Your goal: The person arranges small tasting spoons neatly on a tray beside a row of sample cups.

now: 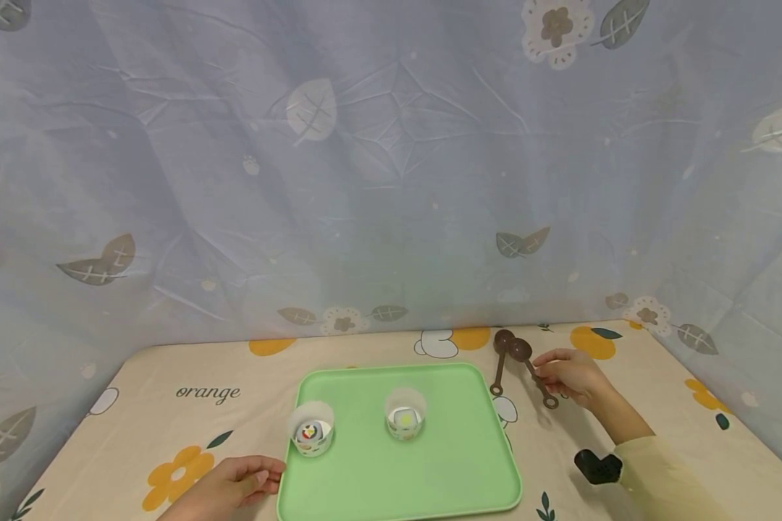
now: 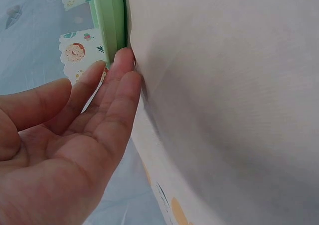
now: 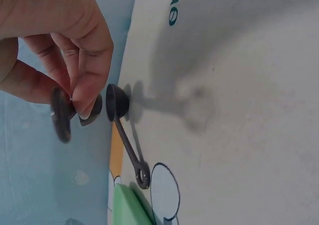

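My right hand (image 1: 572, 378) pinches a brown measuring spoon (image 1: 520, 351) by its handle, raised above the cloth, with a shadow below it in the right wrist view. A second brown measuring spoon (image 1: 499, 370) lies on the cloth near it, its bowl (image 3: 117, 103) close to the held one. With fingers extended and palm turned inward, my left hand (image 1: 229, 483) is at the left side of the green tray (image 1: 456, 463). In the left wrist view its fingertips (image 2: 124, 58) meet the tray's outer wall.
Two small paper cups stand on the tray: one cup (image 1: 311, 443) by the left rim, the other cup (image 1: 405, 430) near the middle. Each has a small patterned piece inside. A patterned cloth (image 1: 137, 405) covers the table, and a blue-grey curtain (image 1: 391, 217) hangs behind.
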Action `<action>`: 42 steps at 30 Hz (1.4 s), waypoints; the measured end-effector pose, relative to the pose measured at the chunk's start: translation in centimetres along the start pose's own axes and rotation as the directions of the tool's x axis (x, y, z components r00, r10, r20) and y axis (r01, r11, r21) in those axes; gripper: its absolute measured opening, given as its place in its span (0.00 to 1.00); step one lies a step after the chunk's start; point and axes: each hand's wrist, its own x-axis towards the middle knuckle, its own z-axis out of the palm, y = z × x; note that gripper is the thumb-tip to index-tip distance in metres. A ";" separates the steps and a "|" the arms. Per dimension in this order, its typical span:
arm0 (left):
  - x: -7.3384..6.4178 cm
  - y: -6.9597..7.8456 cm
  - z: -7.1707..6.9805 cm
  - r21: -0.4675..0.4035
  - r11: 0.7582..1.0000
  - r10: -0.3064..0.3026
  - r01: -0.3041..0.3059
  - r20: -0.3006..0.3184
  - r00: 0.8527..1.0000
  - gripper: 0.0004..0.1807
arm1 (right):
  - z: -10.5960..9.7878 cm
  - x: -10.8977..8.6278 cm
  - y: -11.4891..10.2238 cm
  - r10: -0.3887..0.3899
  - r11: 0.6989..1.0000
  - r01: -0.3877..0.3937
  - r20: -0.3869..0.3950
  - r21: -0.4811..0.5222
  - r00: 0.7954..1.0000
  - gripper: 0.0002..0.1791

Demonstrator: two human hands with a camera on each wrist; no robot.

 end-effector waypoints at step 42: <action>0.0 0.0 0.1 0.006 1.000 0.010 -0.010 -0.008 1.000 0.15 | 3.6 -1.4 -3.6 -0.154 0.984 0.142 0.104 0.109 0.983 0.15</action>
